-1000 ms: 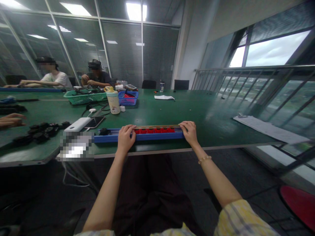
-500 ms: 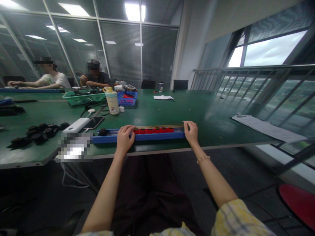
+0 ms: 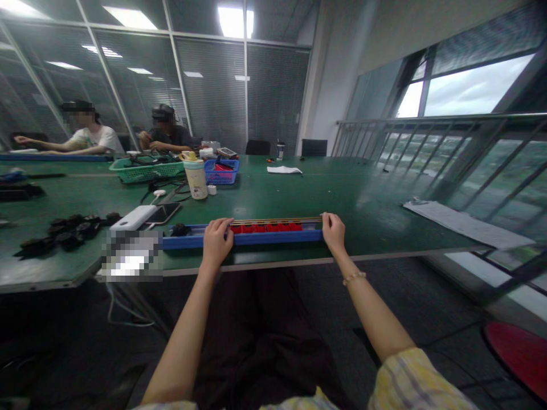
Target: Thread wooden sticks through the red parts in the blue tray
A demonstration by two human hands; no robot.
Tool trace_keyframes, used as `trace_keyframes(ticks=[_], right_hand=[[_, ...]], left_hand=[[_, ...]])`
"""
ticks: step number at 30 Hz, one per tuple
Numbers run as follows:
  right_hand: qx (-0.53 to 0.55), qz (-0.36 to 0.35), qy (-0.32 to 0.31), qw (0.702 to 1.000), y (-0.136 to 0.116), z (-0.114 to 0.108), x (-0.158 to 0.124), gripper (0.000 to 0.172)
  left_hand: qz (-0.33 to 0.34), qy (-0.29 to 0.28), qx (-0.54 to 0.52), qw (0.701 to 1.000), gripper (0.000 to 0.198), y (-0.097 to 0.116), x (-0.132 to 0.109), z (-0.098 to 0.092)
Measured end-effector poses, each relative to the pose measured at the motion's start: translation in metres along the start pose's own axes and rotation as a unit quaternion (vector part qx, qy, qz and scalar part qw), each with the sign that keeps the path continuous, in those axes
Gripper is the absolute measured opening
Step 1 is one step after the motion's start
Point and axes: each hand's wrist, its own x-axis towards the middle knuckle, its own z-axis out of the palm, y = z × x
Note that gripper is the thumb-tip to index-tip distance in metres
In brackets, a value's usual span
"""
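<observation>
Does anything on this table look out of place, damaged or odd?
Nothing looks visibly spilled or broken. The red pieces sit in a row inside the blue tray, with thin yellowish strands running straight between the left hand and right hand. One oddity: a pixelated patch beside the tray's left end hides what lies there.

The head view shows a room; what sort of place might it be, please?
Probably an office workroom: a slatted-blind glass partition, a large green table and a blue plastic basket suggest so.

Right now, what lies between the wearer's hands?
Head view: between left hand and right hand lie red pieces in the blue rail, plus thin yellowish strands.
</observation>
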Motion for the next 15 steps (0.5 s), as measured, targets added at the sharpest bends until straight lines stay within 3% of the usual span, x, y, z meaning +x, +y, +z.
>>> trace_keyframes(ticks=[6, 15], right_hand=[[0.016, 0.003, -0.018, 1.0, -0.0038, -0.0015, 0.0003, 0.052], [-0.037, 0.063, 0.015, 0.997, -0.0065, -0.0053, -0.0024, 0.052]], left_hand=[[0.006, 0.002, 0.003, 1.0, 0.032, -0.0024, 0.0003, 0.001], [0.009, 0.001, 0.002, 1.0, 0.032, -0.003, 0.0009, 0.0011]])
